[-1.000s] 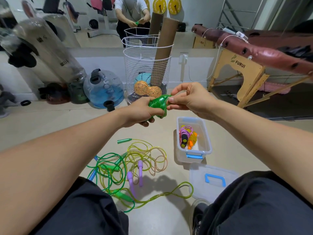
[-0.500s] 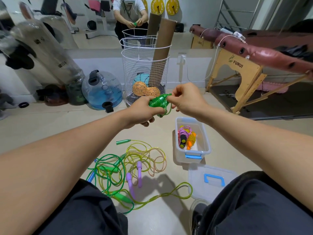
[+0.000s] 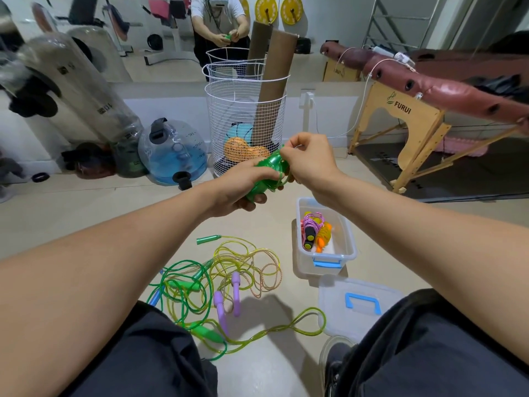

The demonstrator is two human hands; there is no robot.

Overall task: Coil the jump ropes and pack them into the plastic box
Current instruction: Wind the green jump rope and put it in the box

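Observation:
My left hand [image 3: 239,186] grips a coiled green jump rope [image 3: 267,174] in the air at mid-frame. My right hand [image 3: 307,159] pinches a strand of that rope at the top of the bundle. Below on the floor, the clear plastic box [image 3: 347,250] with blue latch holds a pink coiled rope and an orange one. To its left lies a tangle of loose ropes [image 3: 226,275]: green, yellow-green and one with purple handles.
The box's clear lid [image 3: 357,305] with a blue handle lies on the floor by my right knee. A white wire basket [image 3: 246,121] stands behind my hands, a blue water jug [image 3: 171,151] to its left, a wooden massage table [image 3: 412,116] at right.
My right hand has shifted from the side of the bundle to its top, drawing a strand over it. The left hand keeps its grip and has tilted the bundle a little.

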